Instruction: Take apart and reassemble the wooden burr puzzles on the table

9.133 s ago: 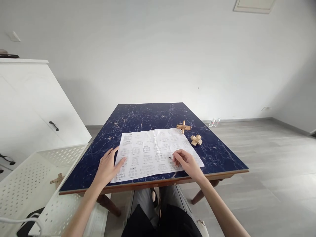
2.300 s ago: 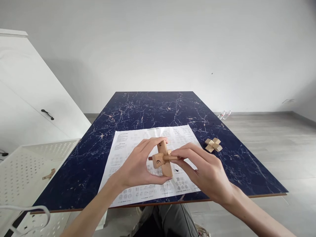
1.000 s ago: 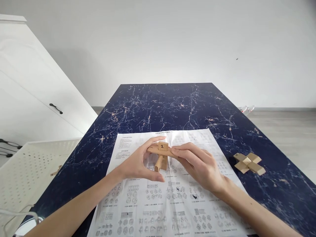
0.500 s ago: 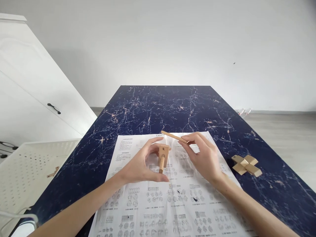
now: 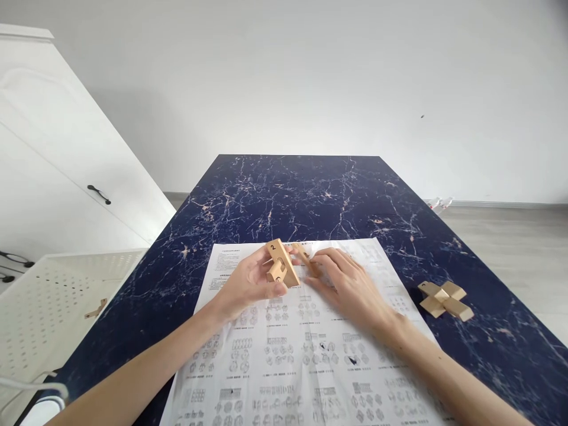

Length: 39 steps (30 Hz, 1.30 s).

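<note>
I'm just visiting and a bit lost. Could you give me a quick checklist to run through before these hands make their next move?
1. Left hand holding the block marked 2: ok.
2. Crossing piece in that block's slot: ok; whether it is fully seated, cannot tell.
3. Right hand firmly gripping the loose piece: cannot tell; the hand is at it, but the grip is partly hidden.
4. Loose piece out of the block's slot: ok, it is apart.
5. Wooden cross clear of both hands: ok, it lies on the table beside the sheet.
6. Whole sheet visible: not ok, the hands cover parts.
</note>
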Motion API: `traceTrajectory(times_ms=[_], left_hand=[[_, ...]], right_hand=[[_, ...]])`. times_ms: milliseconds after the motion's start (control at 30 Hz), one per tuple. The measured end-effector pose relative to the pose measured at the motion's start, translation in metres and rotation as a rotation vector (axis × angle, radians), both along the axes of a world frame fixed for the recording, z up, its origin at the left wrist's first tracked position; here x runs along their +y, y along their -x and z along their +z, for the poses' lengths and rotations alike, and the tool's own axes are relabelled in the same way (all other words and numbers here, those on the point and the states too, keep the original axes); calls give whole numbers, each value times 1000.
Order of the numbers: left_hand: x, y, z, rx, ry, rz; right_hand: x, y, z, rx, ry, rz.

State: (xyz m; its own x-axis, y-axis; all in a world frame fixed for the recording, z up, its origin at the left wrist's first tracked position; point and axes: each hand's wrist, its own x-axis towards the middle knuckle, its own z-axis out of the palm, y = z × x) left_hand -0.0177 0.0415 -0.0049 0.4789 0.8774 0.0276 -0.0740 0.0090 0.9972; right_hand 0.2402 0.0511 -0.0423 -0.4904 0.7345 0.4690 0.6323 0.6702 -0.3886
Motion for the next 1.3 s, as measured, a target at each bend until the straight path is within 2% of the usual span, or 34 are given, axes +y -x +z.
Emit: traceTrajectory(times_ms=[100,200,300,433,533,767,1000,1133,1200,1300], left_hand=[[-1,0,-1,-6,-15,2],[-4,-2,-3,-19,-40,4],[-7,-5,-5,-25,-64,-12],[-10,-10,-9,-58,-171,-39],[-12,-12,-11,-65,-216,-41],[-16,-12,-10,-35,-162,-29],[-20,-12,-5,72,-119,-18],[-26,-9,-3,223,-137,38],[-28,-10,-2,290,-132,108],[-29,-14,2,297,-66,202]], right_hand=[[-3,3,4,108,19,21],[-10,7,9,231,57,106],[-16,11,10,263,124,169],[-22,16,9,298,280,141],[-25,19,10,341,313,111],[-28,23,15,371,221,40],[-22,21,9,356,151,-34],[-14,15,8,239,-79,-50],[-11,13,10,174,-207,-68],[-11,14,13,95,-336,-72]])
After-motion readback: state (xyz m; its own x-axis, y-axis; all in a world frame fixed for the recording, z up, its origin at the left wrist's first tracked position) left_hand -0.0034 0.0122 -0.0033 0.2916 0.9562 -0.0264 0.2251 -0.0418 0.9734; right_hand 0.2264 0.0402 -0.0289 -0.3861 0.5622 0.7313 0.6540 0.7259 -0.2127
